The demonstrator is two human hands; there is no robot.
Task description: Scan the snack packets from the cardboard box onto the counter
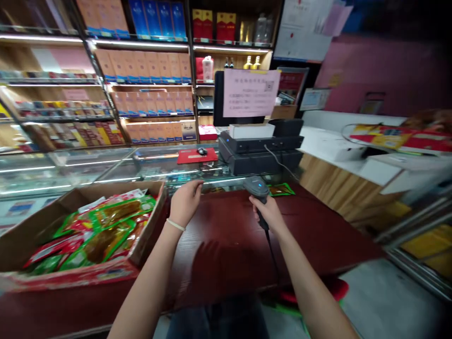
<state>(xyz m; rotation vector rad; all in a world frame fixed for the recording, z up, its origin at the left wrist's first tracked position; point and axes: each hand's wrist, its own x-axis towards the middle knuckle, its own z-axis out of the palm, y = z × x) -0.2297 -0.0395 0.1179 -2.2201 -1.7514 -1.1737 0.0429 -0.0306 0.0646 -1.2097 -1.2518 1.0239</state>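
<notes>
My right hand [270,212] is wrapped round the handle of a dark barcode scanner [257,187], which has a blue light on top and a cable running down from its grip. Just behind the scanner lies a green-edged snack packet [282,189] on the dark red table [226,235]. Over the table's left part, my left hand [186,202] is raised with its fingers curled together, and I see nothing in it. A pale band circles that wrist. Beside it stands an open cardboard box [148,235] of green and red snack packets [109,226].
Behind the table runs a glass counter [155,165] with a red mouse pad [192,156] and a mouse. A monitor with a pink notice [250,94] stands on black cash-register equipment [261,146]. Shelves [141,44] of boxed goods line the back. A red stool [335,288] is below right.
</notes>
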